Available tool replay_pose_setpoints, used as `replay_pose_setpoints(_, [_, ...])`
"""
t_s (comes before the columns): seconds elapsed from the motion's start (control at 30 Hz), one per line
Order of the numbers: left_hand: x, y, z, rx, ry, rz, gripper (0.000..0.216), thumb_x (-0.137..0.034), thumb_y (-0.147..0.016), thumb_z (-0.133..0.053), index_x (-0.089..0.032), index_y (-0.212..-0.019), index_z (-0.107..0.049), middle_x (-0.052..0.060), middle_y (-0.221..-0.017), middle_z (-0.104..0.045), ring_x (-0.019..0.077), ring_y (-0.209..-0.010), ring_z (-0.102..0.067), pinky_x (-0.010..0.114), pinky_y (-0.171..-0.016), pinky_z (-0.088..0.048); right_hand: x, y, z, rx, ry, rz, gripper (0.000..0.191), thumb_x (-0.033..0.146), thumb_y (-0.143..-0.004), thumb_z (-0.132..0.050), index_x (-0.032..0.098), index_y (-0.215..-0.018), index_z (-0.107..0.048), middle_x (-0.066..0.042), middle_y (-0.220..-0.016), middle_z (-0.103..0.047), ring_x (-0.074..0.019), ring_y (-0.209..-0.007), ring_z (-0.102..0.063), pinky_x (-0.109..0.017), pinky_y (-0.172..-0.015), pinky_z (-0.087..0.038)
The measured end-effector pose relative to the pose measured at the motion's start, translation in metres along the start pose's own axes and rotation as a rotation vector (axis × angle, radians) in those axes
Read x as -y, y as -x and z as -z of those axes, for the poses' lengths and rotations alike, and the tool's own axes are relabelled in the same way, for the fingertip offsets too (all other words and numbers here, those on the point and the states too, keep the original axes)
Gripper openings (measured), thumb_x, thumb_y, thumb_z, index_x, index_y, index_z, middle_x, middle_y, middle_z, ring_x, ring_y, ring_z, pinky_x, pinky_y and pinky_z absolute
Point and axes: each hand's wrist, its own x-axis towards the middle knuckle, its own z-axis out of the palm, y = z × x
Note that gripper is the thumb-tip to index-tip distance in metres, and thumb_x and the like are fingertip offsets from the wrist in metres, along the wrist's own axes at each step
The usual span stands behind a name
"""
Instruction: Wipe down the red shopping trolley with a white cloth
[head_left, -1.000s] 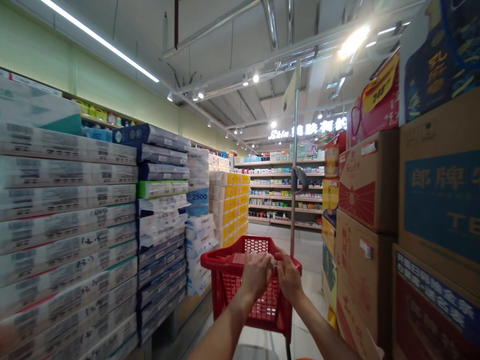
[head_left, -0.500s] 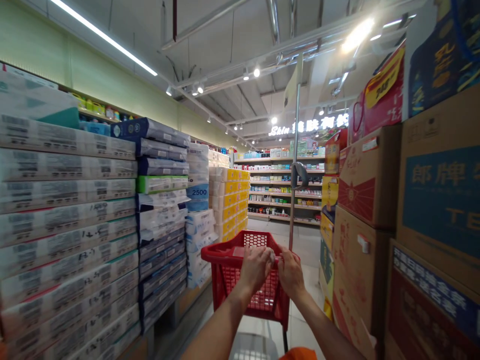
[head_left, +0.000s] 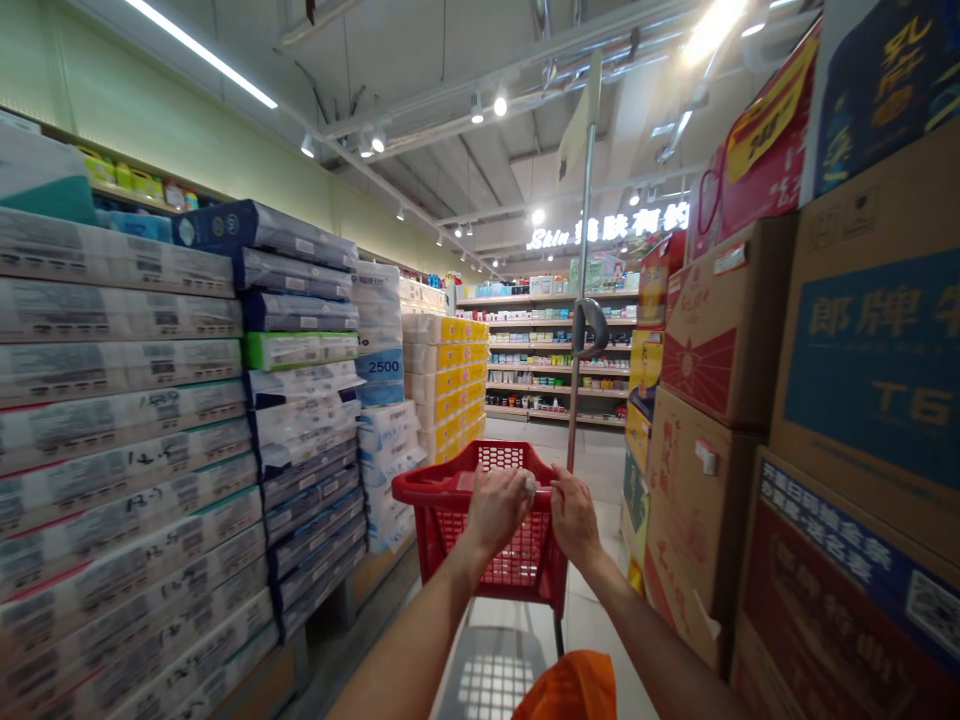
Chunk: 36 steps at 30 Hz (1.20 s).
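Lower centre of frame: the red basket cart point(head_left: 439, 535) is standing in the aisle, between wrapped tissue packs point(head_left: 120, 430) at left and cardboard cartons point(head_left: 720, 330) at right. The left hand point(head_left: 496, 508) and right hand point(head_left: 574, 515) are sitting side by side, nearly touching, both clenching the near rim. Contents cannot be told through the lattice wall. Judgement: the moulded plastic is looking stiff and fairly light, the rim smooth and possibly slippery. The thick near rim is offering the best hold, better than the thin metal pole point(head_left: 576, 400) rising from its right side. Orange cloth point(head_left: 570, 690) is showing at the bottom edge.
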Motion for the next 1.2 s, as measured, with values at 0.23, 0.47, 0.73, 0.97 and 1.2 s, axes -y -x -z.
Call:
replay_pose_setpoints(0.23, [0.004,0.000,-0.005,-0.018,-0.044,0.046,0.031,-0.028,-0.085,-0.034,-0.025,-0.111,-0.051,0.004,-0.116,-0.057,0.0200,-0.107,-0.049,0.052,-0.103,-0.016,0.004,0.001,0.000,-0.049,-0.121,-0.085,0.038,0.025,-0.084,-0.032,0.015,-0.119,-0.042,-0.011,-0.113,-0.054,-0.0174,-0.087,-0.059,-0.038,-0.082,-0.046])
replay_pose_setpoints(0.47, [-0.001,0.001,-0.013,-0.045,-0.041,-0.059,0.031,-0.026,-0.084,-0.038,-0.027,-0.113,-0.050,0.003,-0.115,-0.057,0.0186,-0.108,-0.050,0.050,-0.104,-0.017,-0.002,0.001,0.002,-0.058,-0.130,-0.054,0.039,0.024,-0.084,-0.035,0.020,-0.122,-0.039,-0.008,-0.115,-0.054,-0.0177,-0.091,-0.059,-0.036,-0.082,-0.048])
replay_pose_setpoints(0.73, [0.011,-0.001,-0.003,-0.047,-0.092,0.106,0.031,-0.023,-0.083,-0.036,-0.025,-0.110,-0.052,0.004,-0.114,-0.059,0.0214,-0.106,-0.051,0.055,-0.101,-0.019,0.014,-0.011,-0.013,-0.123,-0.012,-0.040,0.037,0.025,-0.083,-0.034,0.019,-0.118,-0.047,-0.009,-0.116,-0.054,-0.0219,-0.111,-0.048,-0.042,-0.090,-0.042])
replay_pose_setpoints(0.97, [0.025,0.007,0.002,-0.075,-0.118,0.071,0.033,-0.026,-0.084,-0.035,-0.027,-0.115,-0.049,0.004,-0.115,-0.058,0.0220,-0.108,-0.050,0.055,-0.101,-0.018,0.015,-0.005,-0.012,-0.066,-0.041,-0.072,0.038,0.021,-0.082,-0.035,0.018,-0.118,-0.047,-0.008,-0.113,-0.056,-0.0197,-0.106,-0.051,-0.039,-0.089,-0.044])
replay_pose_setpoints(1.2, [-0.001,-0.007,-0.011,0.010,-0.075,-0.021,0.032,-0.024,-0.083,-0.037,-0.026,-0.113,-0.050,0.004,-0.117,-0.057,0.0206,-0.109,-0.049,0.051,-0.102,-0.020,0.012,-0.007,-0.014,-0.137,-0.115,-0.141,0.038,0.025,-0.084,-0.033,0.017,-0.118,-0.046,-0.011,-0.120,-0.051,-0.0189,-0.100,-0.055,-0.038,-0.084,-0.047])
